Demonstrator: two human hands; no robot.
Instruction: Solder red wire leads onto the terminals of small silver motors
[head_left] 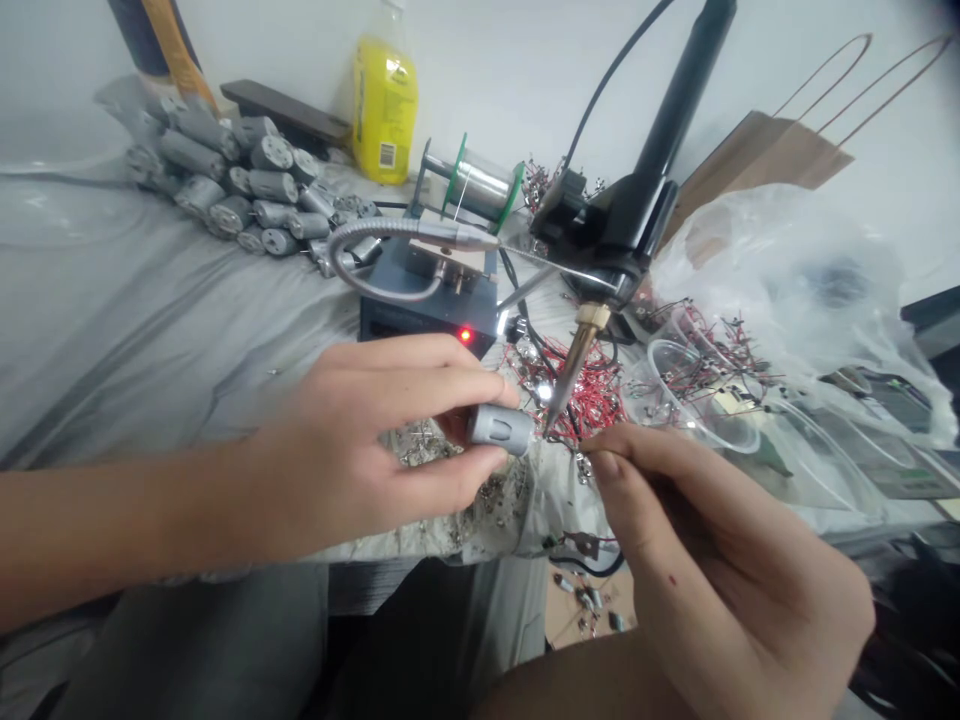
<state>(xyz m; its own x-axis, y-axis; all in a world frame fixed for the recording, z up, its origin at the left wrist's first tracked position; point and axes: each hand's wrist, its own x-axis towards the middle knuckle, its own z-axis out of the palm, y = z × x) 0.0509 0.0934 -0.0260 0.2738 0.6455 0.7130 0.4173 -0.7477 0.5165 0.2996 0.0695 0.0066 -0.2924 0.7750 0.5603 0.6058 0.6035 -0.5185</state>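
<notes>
My left hand grips a small grey cylindrical motor between thumb and fingers, its end turned to the right. Just above that end is the tip of a soldering iron, which hangs slanted in a black holder. From the right, my right hand pinches a small dark wired component between thumb and forefinger. The component lies close to the iron tip and the motor's end; whether they touch is too small to tell. Part of the component is hidden by my fingertips.
Behind my hands stands a blue solder feeder box with a red light and a solder spool. Grey motors are heaped at back left, near a yellow bottle. Red-wired parts and a plastic cup are at right.
</notes>
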